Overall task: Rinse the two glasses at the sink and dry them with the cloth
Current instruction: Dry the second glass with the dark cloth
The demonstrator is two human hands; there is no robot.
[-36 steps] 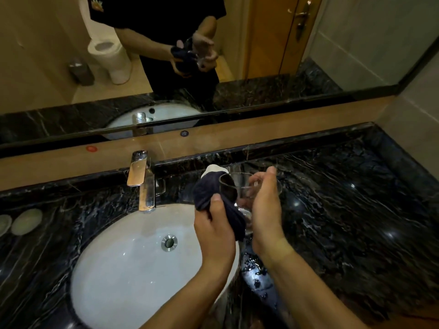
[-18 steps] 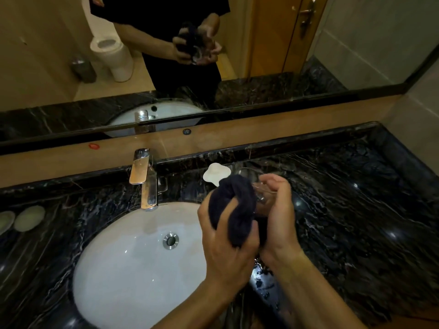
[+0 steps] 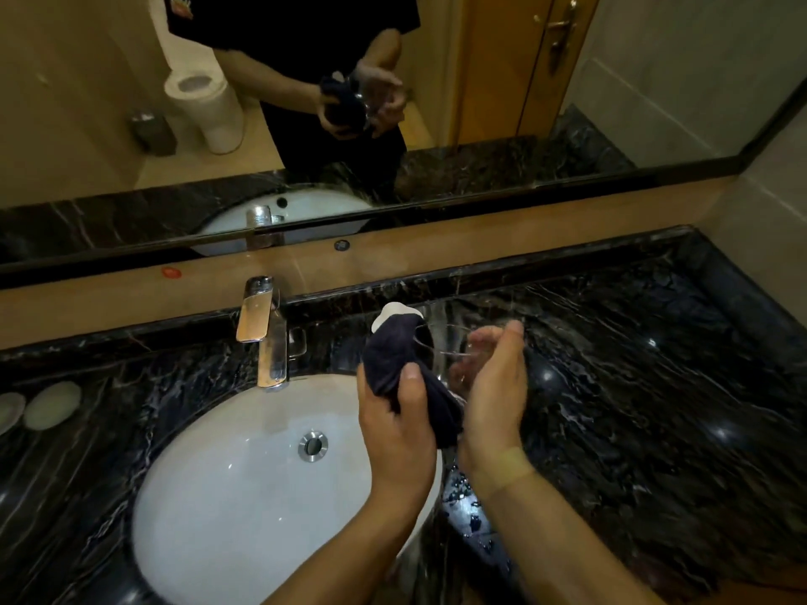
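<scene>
Gripping bunched dark cloth point(image 3: 399, 364), left hand point(image 3: 395, 423); right hand point(image 3: 493, 386) cupped around clear glass point(image 3: 454, 353).

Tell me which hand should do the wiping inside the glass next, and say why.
Left. The left hand already grips the dark cloth, bunched against the glass. The right hand cups the glass from the side, so it is probably best left steadying it.

The single head-worn camera is looking forward and down from close above the sink point(image 3: 244, 486), facing the mirror point(image 3: 480, 80) behind it.
</scene>
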